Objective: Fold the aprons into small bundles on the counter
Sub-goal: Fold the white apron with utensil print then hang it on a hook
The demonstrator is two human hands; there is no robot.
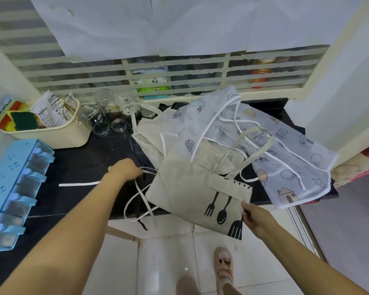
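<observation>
Now both grip — left hand (126, 169) strap (146, 171), right hand (254, 213) beige apron (192, 188).

One head-worn wide-angle view from above, forward and steeply down, close over the black counter (83, 158).

Bare counter (83, 160) lies left of the aprons (196, 182); basket (58, 136) and jars (100, 112) block the back-left.
</observation>
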